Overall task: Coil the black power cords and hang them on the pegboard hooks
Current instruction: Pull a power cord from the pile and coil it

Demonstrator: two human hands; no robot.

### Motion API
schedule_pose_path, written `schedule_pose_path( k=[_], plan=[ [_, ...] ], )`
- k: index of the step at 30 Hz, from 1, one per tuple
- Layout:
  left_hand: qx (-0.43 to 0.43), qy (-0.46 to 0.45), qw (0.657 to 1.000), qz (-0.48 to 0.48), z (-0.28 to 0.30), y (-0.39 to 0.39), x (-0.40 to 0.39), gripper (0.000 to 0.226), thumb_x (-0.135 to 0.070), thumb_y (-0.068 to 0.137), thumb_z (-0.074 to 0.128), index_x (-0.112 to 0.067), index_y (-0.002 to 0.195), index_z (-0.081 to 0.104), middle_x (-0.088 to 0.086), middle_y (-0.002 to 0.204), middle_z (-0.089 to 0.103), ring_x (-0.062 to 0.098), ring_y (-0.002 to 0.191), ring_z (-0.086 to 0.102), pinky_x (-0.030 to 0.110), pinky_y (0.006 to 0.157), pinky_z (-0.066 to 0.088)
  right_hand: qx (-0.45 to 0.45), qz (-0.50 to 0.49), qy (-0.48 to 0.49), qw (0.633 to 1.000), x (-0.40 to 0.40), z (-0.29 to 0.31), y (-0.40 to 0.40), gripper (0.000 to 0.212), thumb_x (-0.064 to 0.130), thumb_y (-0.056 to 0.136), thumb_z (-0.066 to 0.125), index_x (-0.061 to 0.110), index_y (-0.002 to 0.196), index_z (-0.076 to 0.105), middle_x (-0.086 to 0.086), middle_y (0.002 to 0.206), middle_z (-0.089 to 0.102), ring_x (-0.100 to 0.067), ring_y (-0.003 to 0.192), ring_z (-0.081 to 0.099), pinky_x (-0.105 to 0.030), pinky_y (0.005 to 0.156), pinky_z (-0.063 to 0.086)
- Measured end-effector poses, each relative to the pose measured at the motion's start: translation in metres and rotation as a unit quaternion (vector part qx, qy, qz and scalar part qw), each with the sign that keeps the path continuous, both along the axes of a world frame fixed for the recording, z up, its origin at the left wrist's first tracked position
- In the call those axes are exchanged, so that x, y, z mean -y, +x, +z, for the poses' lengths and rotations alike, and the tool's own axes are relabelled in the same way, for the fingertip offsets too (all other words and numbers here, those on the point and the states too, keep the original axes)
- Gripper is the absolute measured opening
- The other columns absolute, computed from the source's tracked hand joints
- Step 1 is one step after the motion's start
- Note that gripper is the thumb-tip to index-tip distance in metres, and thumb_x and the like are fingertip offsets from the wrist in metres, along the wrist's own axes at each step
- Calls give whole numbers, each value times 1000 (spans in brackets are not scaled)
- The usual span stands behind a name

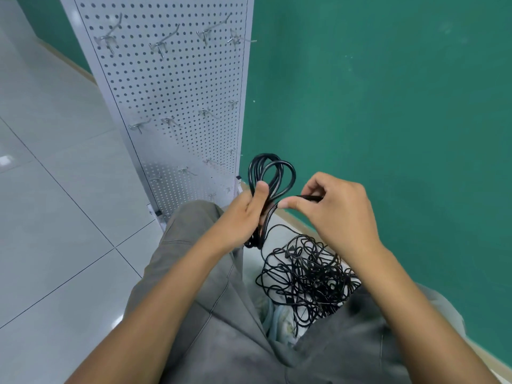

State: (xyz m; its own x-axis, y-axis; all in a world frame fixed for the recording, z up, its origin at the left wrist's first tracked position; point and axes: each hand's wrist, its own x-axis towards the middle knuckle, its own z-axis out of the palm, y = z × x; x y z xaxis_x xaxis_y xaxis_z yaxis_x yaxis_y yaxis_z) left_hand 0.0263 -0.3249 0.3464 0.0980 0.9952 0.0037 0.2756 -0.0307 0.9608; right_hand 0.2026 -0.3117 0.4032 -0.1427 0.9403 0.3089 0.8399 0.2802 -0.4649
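Loops of one black cord (270,176) stand gathered in the left hand (243,214), fist clamped so they cannot spring apart; the right hand (329,209) pinches its free end (310,197), seemingly to finish winding; pegboard hooks (160,47) wait bare, tangled cords (307,275) below.

left hand (243,214) grips coiled cord (270,176) | right hand (329,206) pinches its end

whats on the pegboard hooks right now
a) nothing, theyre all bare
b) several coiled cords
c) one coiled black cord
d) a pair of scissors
a: every metal hook on the pegboard is bare; the only coiled cord is gripped in the left hand, its free end pinched by the right hand, and the other cords lie in a tangled pile on the floor.
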Motion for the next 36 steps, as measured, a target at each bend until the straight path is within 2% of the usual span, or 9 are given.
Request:
schedule_pose_path(
  k=[2, 6, 10, 14, 18, 22, 27, 31, 36],
  plan=[
    [20, -9, 999, -40, -1, 1, 4, 93, -87, 88, 28, 3, 78, 47, 9, 68, 46, 20, 62, 43, 40, 65, 40, 20, -26, 17, 999, 2, -1, 0, 59, 78, 64, 74, 22, 74, 60, 10, 63, 61, -17, 67, 59, -32, 61, 47],
    [39, 7, 994, -99, 2, 6, 5, 38, -25, 96, 72, -36, 62, 57, -15, 60, 36, 4, 56, 36, 21, 58, 32, -18, 11, 0, 1000, 0, -6, 4, 40, 52, 77, 83, 19, 82, 62, 12, 72, 60, -9, 68, 57, -31, 64, 49],
    [66, -62, 991, -98, -10, 3, 7, 40, -30, 95, 64, -18, 61, 48, -1, 51, 50, 17, 52, 50, 34, 65, 40, -67, 101, -17, 993, 3, -2, 12, 15, 9, 93, 71, 20, 103, 66, 15, 95, 62, 6, 85, 57, -10, 75, 45],
    [68, -102, 983, -134, -17, 9, 9, 48, -48, 97, 54, -13, 66, 46, 2, 55, 45, 21, 53, 49, 35, 68, 43, -19, 53, 69, 996, 7, 0, 20, 21, 34, 86, 80, 16, 88, 69, 8, 82, 64, -12, 75, 59, -34, 70, 52],
    [80, -127, 973, -176, -21, 18, 15, 51, -60, 98, 47, -11, 85, 50, -1, 58, 38, 19, 53, 40, 27, 59, 42, -6, -10, 95, 995, 3, 9, 27, 46, 59, 69, 84, 18, 68, 61, 11, 64, 54, -15, 62, 52, -32, 59, 44],
    [123, -95, 969, -190, -13, 24, 20, 42, -51, 102, 46, -16, 80, 49, 0, 58, 38, 19, 54, 41, 23, 60, 42, -211, 46, -40, 976, -4, 0, 27, 28, 37, 86, 80, 16, 78, 64, -1, 86, 67, -9, 80, 60, -25, 79, 48],
    [91, -40, 978, -184, -13, 27, 22, 34, -29, 110, 45, -12, 85, 60, 0, 77, 63, 17, 72, 59, 21, 74, 48, -495, 62, -221, 838, 4, -18, 18, 22, 31, 102, 58, 13, 89, 59, -11, 97, 70, -19, 86, 66, -51, 95, 54],
    [103, -55, 984, -135, -18, 32, 24, 23, -42, 100, 51, -35, 117, 64, -29, 102, 71, -5, 101, 65, 11, 89, 47, -614, 49, -246, 748, 16, -16, 0, 11, 21, 108, 47, 13, 101, 51, -12, 90, 66, -23, 75, 65, -36, 74, 57],
    [131, -47, 976, -169, -18, 34, 27, 44, -35, 109, 41, -8, 97, 74, 12, 94, 76, 26, 96, 72, 40, 98, 54, -516, 41, -248, 819, 18, -17, -13, 29, 48, 108, 37, 31, 117, 59, -6, 117, 72, -40, 72, 66, -30, 44, 49]
  ],
)
